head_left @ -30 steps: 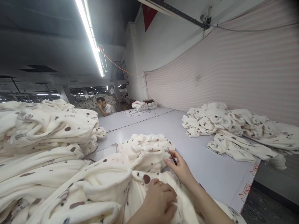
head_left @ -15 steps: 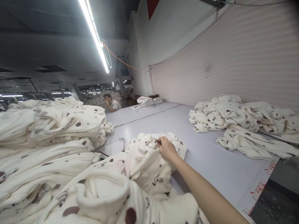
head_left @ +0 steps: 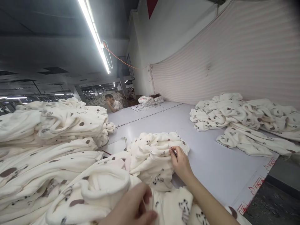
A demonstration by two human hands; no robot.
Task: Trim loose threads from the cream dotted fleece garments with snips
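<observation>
1. Now my right hand (head_left: 182,162) pinches a small dark tool (head_left: 173,151) at the right side of the bunched cream cloth (head_left: 150,157); half a second ago it was higher, over the cloth's top.
2. My left hand (head_left: 132,204), out of view then, has come in nearer me, left of my right; its fingers curl, but whether they grip anything I cannot tell.
3. Well beyond my right hand, rightward, a cream heap (head_left: 220,111) lies as before.

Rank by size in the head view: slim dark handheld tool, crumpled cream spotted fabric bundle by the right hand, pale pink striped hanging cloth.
1. Hanging cloth
2. Fabric bundle
3. Handheld tool, partly hidden by the right hand
</observation>
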